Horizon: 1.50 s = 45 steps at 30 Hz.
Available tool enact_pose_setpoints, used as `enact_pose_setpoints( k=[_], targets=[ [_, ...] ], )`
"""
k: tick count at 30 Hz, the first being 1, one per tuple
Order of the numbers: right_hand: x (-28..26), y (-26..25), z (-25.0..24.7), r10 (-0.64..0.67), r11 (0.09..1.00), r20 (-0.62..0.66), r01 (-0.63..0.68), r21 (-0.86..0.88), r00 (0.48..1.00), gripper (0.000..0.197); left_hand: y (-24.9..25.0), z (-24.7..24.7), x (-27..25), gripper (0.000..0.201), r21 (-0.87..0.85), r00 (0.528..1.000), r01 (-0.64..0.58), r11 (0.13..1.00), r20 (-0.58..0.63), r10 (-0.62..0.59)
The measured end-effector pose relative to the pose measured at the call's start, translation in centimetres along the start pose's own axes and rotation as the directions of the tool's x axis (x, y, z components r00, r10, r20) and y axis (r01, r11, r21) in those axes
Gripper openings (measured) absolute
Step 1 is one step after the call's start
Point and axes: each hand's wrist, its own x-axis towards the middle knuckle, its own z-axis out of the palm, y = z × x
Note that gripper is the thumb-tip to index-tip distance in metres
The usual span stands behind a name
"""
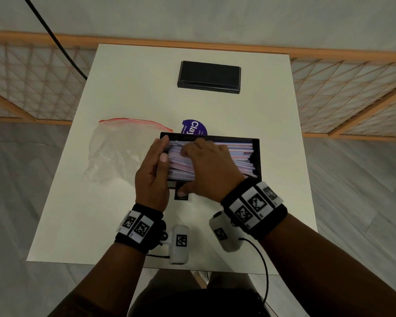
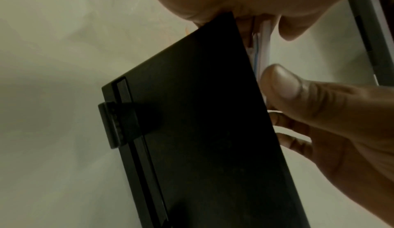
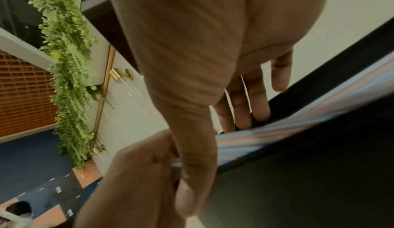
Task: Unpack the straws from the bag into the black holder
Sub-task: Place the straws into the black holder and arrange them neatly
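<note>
White table (image 1: 128,88) on grey floor (image 1: 21,179); wooden lattice screen (image 1: 352,94) behind; green foliage (image 3: 70,73) on wall.

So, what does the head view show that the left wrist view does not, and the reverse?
Only the head view: the whole clear bag left of the black holder, the purple sticker behind it, and a flat black piece at the table's far side. Only the left wrist view: the broad face of the holder's outer wall. Both: the holder, the straws and the left hand at their ends.
</note>
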Motion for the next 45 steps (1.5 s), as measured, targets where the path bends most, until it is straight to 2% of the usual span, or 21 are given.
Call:
enact_pose_setpoints(
  k=[3,10,14,18,23,29,35,45],
  targets=[
    [0.1,-0.4,1.0,0.003,1.0,0.059,-0.005,0.031,0.998,0.09,-0.1,0.5,0.0,0.051,0.092,0.999,-0.043,0.995,0.004,0.043],
    [1.7,-0.7,3.2,0.031,0.994,0.108,-0.042,0.099,0.994,0.088,-0.5,0.7,0.3,0.046,0.14,0.995,-0.096,0.986,0.005,0.096],
    [2.7,-0.6,2.9,0.059,0.986,0.147,-0.081,0.146,0.987,0.071,-0.6,0.7,0.4,0.042,0.162,0.996,-0.09,0.983,0.003,0.091],
    [2.9,-0.6,2.1,0.027,0.982,0.163,-0.057,0.182,0.986,0.052,-0.5,0.8,0.6,0.041,0.15,0.996,-0.088,0.985,-0.002,0.089],
    [3.0,-0.7,1.7,-0.009,0.979,0.191,-0.03,0.2,0.981,0.065,-0.5,0.8,0.6,0.04,0.144,0.996,-0.088,0.986,-0.003,0.089],
    [3.4,-0.7,0.8,-0.06,0.983,0.24,0.015,0.184,0.969,0.066,-0.5,0.6,0.6,0.04,0.158,0.997,-0.08,0.984,0.007,0.08],
    [4.0,-0.6,0.4,-0.07,0.986,0.331,0.014,0.169,0.941,0.051,-1.1,0.5,0.5,0.04,0.18,0.996,-0.083,0.98,0.008,0.083],
    [4.9,-0.4,-0.6,-0.137,0.979,0.422,0.057,0.198,0.896,0.049,-1.0,0.4,0.4,0.046,0.161,0.997,-0.081,0.984,0.022,0.079]
  ],
)
